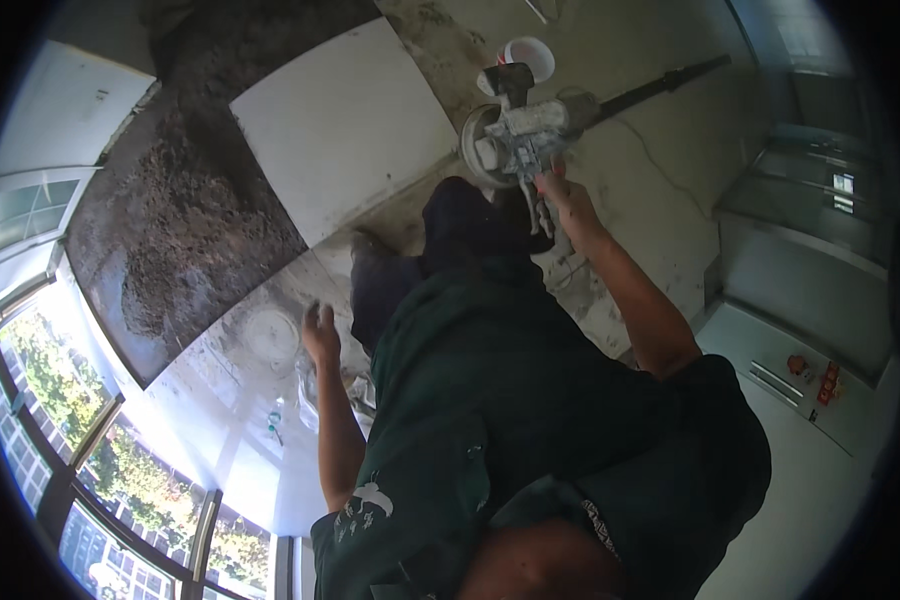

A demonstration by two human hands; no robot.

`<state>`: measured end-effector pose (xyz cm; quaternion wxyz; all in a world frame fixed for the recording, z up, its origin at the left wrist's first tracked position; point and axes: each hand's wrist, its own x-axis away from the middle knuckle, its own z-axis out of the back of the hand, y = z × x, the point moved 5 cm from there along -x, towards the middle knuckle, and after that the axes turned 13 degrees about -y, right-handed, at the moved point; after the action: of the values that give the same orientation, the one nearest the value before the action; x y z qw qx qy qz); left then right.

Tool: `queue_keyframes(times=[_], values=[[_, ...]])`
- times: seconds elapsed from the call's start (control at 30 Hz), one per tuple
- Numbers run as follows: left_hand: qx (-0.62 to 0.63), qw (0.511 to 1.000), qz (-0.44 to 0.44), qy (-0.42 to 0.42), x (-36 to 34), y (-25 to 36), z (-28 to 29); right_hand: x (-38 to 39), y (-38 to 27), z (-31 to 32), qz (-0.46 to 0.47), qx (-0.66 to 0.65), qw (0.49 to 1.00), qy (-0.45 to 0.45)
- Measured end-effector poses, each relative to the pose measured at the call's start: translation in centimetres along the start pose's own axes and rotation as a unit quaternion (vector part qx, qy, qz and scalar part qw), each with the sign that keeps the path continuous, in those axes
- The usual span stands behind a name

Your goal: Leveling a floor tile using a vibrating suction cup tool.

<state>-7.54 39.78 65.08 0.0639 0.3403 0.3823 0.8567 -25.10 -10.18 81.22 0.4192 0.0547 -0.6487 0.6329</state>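
My right hand (568,200) is closed on a dusty grey power tool (537,122), at its lower part near my knee. The tool has a round pale disc (478,145) on its left and a long dark bar (650,92) reaching to the right. Just behind it is a white bucket (530,52). My left hand (320,330) hangs open by my left leg, its fingers loosely apart and nothing visible in them. A large pale square tile (335,130) lies ahead of my knees, beside rough dark mortar (185,230).
Dusty pale flooring (270,300) runs under me, with a crumpled plastic bag (310,400) at my left. A thin cord (650,155) trails to the right. Bright windows (120,450) line the left side. Small red items (825,380) lie at the far right.
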Motion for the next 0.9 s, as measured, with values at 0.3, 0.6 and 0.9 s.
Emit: queue_keyframes(times=[0.3,0.6,0.9], values=[[0.055,0.911,-0.406,0.054,-12.8,41.4,0.9,-10.7,-17.3,-5.2,0.02,0.146,0.97,-0.192],[-0.021,0.975,-0.182,0.123,-30.6,48.0,-6.0,-36.9,-23.4,-2.4,0.127,0.278,0.829,-0.468],[0.169,0.961,0.001,0.219,-33.2,57.5,-12.2,-44.5,-29.7,5.9,0.01,0.413,0.688,-0.597]])
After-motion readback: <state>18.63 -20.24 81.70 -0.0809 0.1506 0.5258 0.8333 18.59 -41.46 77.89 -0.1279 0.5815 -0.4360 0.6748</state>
